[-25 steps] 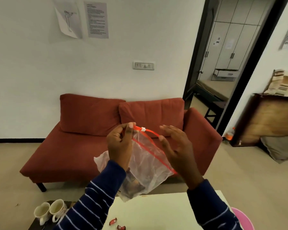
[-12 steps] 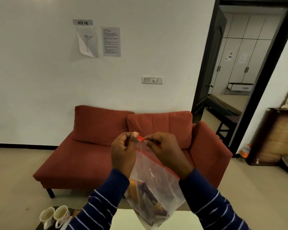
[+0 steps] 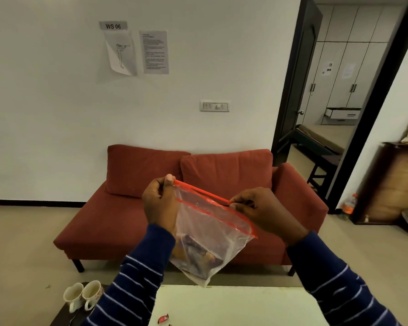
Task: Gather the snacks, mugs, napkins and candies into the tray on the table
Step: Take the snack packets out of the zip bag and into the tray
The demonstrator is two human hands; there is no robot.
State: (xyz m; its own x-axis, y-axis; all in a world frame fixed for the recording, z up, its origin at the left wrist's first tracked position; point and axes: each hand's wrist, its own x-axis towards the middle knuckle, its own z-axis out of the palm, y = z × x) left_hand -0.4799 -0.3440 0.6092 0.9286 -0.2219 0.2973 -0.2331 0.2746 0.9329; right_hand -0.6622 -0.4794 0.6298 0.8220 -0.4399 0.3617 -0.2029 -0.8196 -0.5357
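Holding clear zip bag (image 3: 212, 231), red seal strip, dark snacks (image 3: 198, 255) bunched low.

"WS 06" on grey wall label (image 3: 113, 26)

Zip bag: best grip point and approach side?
Grip the red zip strip along the top of the bag, coming from above at its two ends. It is the one stiff edge; the film below hangs limp with snacks weighing the bottom corner. Both hands, left and right, already pinch it there.
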